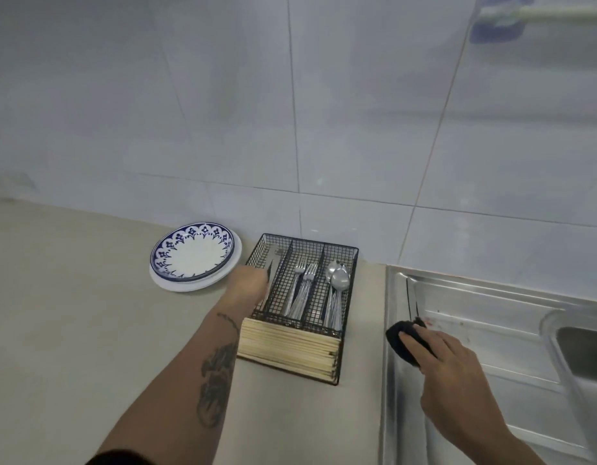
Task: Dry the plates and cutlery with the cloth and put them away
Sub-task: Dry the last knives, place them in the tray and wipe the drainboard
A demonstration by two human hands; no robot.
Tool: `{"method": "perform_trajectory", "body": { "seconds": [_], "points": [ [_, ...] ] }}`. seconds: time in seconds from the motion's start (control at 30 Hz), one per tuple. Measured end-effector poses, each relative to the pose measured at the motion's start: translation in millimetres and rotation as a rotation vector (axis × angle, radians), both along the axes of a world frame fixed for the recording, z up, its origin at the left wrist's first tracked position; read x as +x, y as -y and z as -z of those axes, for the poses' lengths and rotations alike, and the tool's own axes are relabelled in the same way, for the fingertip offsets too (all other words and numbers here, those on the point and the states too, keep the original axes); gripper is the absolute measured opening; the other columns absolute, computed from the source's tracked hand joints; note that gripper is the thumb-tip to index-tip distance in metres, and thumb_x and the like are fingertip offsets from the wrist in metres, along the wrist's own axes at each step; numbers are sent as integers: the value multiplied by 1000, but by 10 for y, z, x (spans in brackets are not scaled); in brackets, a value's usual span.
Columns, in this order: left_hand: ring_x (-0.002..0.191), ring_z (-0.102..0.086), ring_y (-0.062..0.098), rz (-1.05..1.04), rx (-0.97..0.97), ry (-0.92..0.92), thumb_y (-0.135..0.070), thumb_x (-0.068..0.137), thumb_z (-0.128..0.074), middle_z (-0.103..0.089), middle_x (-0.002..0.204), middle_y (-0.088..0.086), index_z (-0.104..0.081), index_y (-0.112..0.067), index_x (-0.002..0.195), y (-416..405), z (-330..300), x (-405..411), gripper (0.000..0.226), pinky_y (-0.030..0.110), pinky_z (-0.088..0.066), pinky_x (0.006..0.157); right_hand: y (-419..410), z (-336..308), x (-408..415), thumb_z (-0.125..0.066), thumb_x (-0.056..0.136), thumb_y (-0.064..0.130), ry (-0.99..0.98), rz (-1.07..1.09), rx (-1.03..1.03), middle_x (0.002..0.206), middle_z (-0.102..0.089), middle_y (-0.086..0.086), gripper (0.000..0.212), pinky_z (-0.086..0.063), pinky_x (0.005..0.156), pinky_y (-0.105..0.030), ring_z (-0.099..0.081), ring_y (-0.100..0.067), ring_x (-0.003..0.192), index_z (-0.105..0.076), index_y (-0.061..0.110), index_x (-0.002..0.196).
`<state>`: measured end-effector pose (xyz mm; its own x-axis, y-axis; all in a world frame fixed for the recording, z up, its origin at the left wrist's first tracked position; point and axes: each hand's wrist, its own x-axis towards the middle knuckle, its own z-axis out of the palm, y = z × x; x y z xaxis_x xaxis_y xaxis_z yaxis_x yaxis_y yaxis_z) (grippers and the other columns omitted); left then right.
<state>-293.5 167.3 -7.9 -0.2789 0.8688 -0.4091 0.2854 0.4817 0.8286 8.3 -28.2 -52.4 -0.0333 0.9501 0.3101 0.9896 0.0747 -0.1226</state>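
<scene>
The wire cutlery basket (pixel 304 290) stood on the worktop (pixel 72 330) toward its back edge, just left of the steel draining board (pixel 491 330). It had three long compartments: forks (pixel 305 273) lay in the middle one, spoons (pixel 339 278) in the right one, and a knife (pixel 270 270) reached into the left one. The left hand (pixel 248 285) was at the basket's left wall with its fingers curled round the knife's handle, though motion blur hid the exact grip. A block of pale wooden sticks (pixel 290 347) filled the basket's near end.

Just left of the basket, near the back edge, sat a stack of plates (pixel 195 260), the top one white with a blue patterned rim, resting on a plain white plate below.

On the draining board, the right hand (pixel 454 367) lay over a dark cloth (pixel 402 340), fingers curved round it and pressing it to the steel. Beside the fingertips another knife (pixel 411 297) lay on the board, its blade pointing toward the tiled wall (pixel 290 95). The sink basin (pixel 585 350) opened at the far right.
</scene>
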Motion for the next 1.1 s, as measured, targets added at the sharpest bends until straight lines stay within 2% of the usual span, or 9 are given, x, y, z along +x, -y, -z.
{"method": "perform_trajectory", "body": {
  "seconds": [0.07, 0.13, 0.2, 0.3, 0.43, 0.53, 0.7, 0.87, 1.1],
  "points": [
    [78, -61, 28, 18, 26, -71, -7, 90, -47, -64, 91, 14, -60, -14, 81, -95, 44, -15, 16, 34, -54, 75, -38, 53, 30, -74, 38, -14, -1, 7, -12, 123, -64, -8, 86, -52, 81, -47, -59, -34, 108, -68, 13, 120],
    [90, -67, 31, 68, 48, -142, 0, 87, -47, -69, 106, 14, -70, -11, 107, -77, 12, 37, 32, 30, -51, 70, -53, 110, 78, -76, 39, -12, -9, 11, -25, 123, -64, -7, 86, -53, 82, -48, -60, -33, 106, -68, 14, 121],
    [98, -66, 29, 77, 70, -210, 2, 88, -48, -69, 117, 11, -68, -9, 121, -109, 79, 59, 39, 28, -51, 77, -44, 140, 133, -82, 33, -9, -29, 31, -49, 119, -66, -9, 89, -54, 80, -51, -62, -34, 100, -69, 13, 118],
    [105, -65, 30, 100, 73, -275, 1, 89, -52, -70, 119, 13, -70, -5, 118, -193, 246, 57, 35, 35, -51, 98, -18, 115, 237, -88, 21, -2, -54, 76, -97, 115, -68, -10, 97, -56, 74, -51, -65, -35, 94, -70, 10, 116],
    [93, -62, 26, 184, 94, -385, 1, 87, -55, -69, 102, 10, -71, -5, 114, -174, 333, 88, 32, 31, -49, 90, 25, 96, 439, -78, 44, 2, -137, 157, -86, 119, -67, -10, 76, -55, 77, -53, -64, -36, 98, -68, 9, 120],
    [94, -62, 23, 177, 227, -489, 1, 83, -55, -69, 117, 10, -67, -9, 121, -108, 267, 252, 41, 33, -51, 85, 60, 119, 622, -65, 46, -17, -187, 213, -46, 122, -65, -9, 79, -54, 80, -49, -61, -35, 100, -66, 9, 121],
    [89, -64, 15, 427, 505, -456, -6, 90, -57, -64, 100, -7, -70, -21, 103, 313, 200, 1147, 24, 34, -57, 80, 92, 176, 766, -65, 50, -18, -228, 318, -40, 125, -64, -7, 81, -52, 86, -47, -59, -33, 103, -64, 12, 125],
    [86, -62, 7, 660, 337, -363, -29, 92, -63, -65, 97, -10, -69, -27, 97, 955, 565, 2193, 9, 32, -57, 83, 196, 242, 824, -67, 53, -17, -280, 331, -48, 126, -63, -6, 79, -52, 89, -46, -59, -31, 106, -64, 13, 126],
    [107, -53, 19, 698, 320, -712, -34, 94, -53, -54, 119, 1, -57, -17, 122, 1272, 839, 2735, 33, 30, -44, 93, 485, 359, 1039, -66, 59, -12, -367, 392, -51, 129, -61, -4, 76, -50, 92, -46, -57, -29, 111, -63, 17, 128]
  ]
}}
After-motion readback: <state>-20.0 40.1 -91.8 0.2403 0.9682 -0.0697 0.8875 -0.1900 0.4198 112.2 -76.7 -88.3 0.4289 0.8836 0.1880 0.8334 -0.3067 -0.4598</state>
